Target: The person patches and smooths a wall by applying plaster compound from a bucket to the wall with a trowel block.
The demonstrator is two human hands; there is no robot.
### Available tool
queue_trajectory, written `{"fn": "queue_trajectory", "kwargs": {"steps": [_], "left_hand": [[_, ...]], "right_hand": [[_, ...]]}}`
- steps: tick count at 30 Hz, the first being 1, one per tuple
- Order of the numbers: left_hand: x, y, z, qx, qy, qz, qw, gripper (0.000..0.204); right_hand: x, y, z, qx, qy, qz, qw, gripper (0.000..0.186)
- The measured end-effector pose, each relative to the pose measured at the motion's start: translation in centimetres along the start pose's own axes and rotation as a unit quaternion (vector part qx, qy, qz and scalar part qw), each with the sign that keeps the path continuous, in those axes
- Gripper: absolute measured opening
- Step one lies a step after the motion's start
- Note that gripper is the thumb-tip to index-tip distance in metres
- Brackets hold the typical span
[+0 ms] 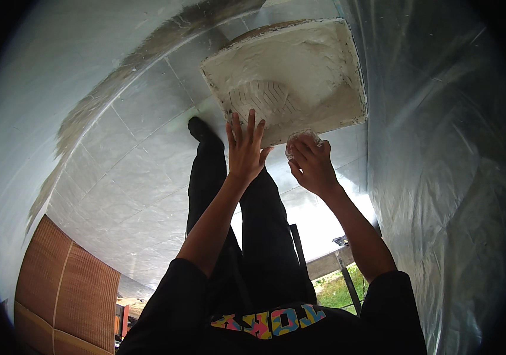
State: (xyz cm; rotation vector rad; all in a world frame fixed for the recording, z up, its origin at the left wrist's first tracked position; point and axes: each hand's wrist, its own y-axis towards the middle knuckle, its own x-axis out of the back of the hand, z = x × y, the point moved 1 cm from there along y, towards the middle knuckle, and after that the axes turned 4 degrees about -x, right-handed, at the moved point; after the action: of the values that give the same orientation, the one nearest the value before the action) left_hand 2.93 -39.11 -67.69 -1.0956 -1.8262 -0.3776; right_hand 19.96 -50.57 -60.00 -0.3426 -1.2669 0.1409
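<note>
A rectangular tray-like slab (324,65) with a rough dark edge, filled with a pale grey-beige, wet-looking paste, lies in front of me. Curved scored lines mark the paste near its left corner. My left hand (245,148) is open, fingers spread, at the slab's near left edge; its fingertips overlap the slab, and whether they touch it I cannot tell. Just off the near right edge, my right hand (314,165) has its fingers closed round a crumpled clear piece that looks like plastic (302,137). The palm side of that grip is hidden.
Grey tiled floor (128,160) spreads under my feet. To the left rises a pale wall (57,77) with a dark stained band along its base. Clear plastic sheeting (442,148) hangs at the right. A brown woven blind (66,284) is at lower left.
</note>
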Motion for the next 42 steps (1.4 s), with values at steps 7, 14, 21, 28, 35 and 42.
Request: {"fn": "queue_trajectory", "kwargs": {"steps": [7, 14, 21, 28, 35, 42], "left_hand": [[0.1, -0.1, 0.3, 0.005, -0.010, -0.004, 1.000, 0.078], [-0.1, -0.1, 0.3, 0.009, -0.023, 0.002, 1.000, 0.078], [0.0, -0.2, 0.4, 0.014, -0.025, -0.010, 1.000, 0.081], [-0.1, -0.1, 0.3, 0.021, -0.056, -0.011, 0.998, 0.083], [0.2, -0.1, 0.4, 0.016, -0.055, -0.018, 0.998, 0.082], [0.5, -0.2, 0.3, 0.014, -0.044, -0.015, 0.999, 0.081]], "right_hand": [[0.4, -0.1, -0.2, 0.011, 0.014, 0.012, 1.000, 0.040], [0.6, -0.7, -0.1, 0.017, -0.003, 0.030, 0.999, 0.041], [0.9, -1.3, 0.3, 0.011, 0.011, 0.030, 0.999, 0.042], [0.0, -6.0, -0.1, -0.027, 0.041, 0.043, 0.998, 0.047], [0.9, -1.7, 0.0, -0.054, 0.031, -0.087, 0.994, 0.053], [-0.6, -2.1, -0.2, -0.066, -0.034, -0.054, 0.996, 0.050]]}}
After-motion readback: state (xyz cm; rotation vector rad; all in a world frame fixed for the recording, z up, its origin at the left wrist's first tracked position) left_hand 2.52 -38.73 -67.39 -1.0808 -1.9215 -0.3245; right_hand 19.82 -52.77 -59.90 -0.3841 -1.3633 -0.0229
